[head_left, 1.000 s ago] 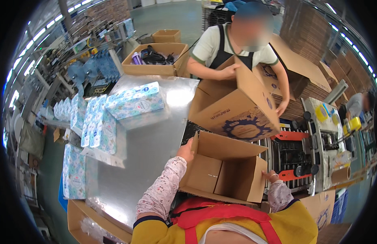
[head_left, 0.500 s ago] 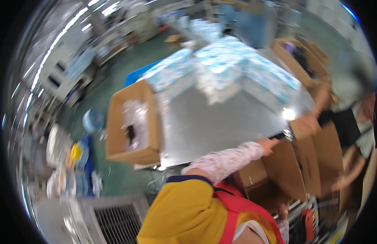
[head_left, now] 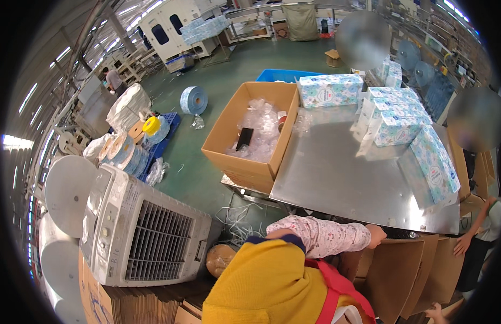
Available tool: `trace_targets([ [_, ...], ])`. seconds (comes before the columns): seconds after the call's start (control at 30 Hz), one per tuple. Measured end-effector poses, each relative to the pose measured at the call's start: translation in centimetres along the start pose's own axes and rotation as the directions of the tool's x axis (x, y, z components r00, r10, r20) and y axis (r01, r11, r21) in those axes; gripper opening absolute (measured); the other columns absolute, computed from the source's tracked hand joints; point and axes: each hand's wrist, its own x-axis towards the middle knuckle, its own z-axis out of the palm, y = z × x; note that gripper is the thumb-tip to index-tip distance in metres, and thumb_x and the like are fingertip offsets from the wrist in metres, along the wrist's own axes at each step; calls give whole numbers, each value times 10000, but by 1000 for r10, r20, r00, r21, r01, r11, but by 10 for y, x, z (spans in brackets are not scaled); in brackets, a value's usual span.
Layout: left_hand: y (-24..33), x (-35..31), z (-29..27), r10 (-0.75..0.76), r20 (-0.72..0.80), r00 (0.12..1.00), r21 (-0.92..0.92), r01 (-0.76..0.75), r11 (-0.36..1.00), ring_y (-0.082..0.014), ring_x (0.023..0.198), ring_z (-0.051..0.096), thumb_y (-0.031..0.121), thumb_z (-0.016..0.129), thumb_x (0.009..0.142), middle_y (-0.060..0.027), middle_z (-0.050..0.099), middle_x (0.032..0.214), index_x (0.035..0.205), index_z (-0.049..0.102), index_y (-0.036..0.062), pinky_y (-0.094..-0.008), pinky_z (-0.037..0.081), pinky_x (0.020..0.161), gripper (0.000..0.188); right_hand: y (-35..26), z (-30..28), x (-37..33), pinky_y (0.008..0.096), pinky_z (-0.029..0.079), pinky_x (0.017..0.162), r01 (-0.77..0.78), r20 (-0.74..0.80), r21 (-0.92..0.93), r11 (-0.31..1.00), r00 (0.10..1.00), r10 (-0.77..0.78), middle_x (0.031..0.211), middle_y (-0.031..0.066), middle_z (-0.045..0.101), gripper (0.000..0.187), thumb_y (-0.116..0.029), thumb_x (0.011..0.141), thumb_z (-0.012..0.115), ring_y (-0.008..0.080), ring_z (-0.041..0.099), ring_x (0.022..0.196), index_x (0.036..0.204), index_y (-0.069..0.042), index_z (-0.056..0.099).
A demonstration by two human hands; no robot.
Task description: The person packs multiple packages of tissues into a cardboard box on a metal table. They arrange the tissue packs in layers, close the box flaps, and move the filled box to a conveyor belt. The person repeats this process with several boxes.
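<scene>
My left hand (head_left: 375,236), its arm in a pink floral sleeve, is closed on the upper edge of an open cardboard box (head_left: 393,278). The box stands in front of me at the near side of the metal table, its brown inner walls showing. My right hand is out of sight. Against the box's right side is another brown cardboard box (head_left: 438,264). A co-worker's hand (head_left: 462,244) rests on that one, and another hand (head_left: 436,313) that seems to be the co-worker's is lower down.
Blue-and-white tissue packs (head_left: 399,116) stand along the far and right edges of the metal table (head_left: 337,173). To its left, a carton (head_left: 285,154) holds crumpled clear plastic. An air cooler (head_left: 153,232) stands at the left, above stacked flat cardboard (head_left: 137,308). Film rolls (head_left: 120,154) sit beyond.
My view has swung left, bringing the air cooler fully into sight. My left hand stays at the box edge. My right hand, seen low at the box before, has dropped out of view.
</scene>
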Motion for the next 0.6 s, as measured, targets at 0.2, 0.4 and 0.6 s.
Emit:
trace_targets([
  [0.2, -16, 1, -1, 23, -95, 995, -32, -26, 999, -372, 833, 586, 129, 615, 752, -176, 615, 802, 818, 599, 35, -465, 461, 719, 116, -36, 5, 24, 343, 477, 589, 107, 7, -5, 994, 994, -107, 792, 126, 640, 238, -90, 775, 519, 244, 605, 688, 949, 43, 610],
  [0.4, -14, 1, -1, 28, -135, 990, -26, -32, 999, -381, 808, 582, 116, 613, 734, -179, 611, 781, 785, 601, 28, -467, 457, 707, 103, -57, 22, 30, 347, 477, 596, 159, 40, -9, 987, 987, -158, 795, 129, 641, 241, -89, 771, 517, 250, 606, 694, 949, 45, 610],
  [0.6, -19, 8, 5, -9, -132, 991, -43, 3, 999, -353, 827, 598, 113, 626, 652, -155, 632, 803, 826, 641, 60, -441, 474, 725, 183, -70, 28, 43, 352, 477, 604, 207, 56, -12, 978, 977, -206, 798, 133, 642, 245, -89, 768, 515, 255, 606, 700, 949, 46, 610],
])
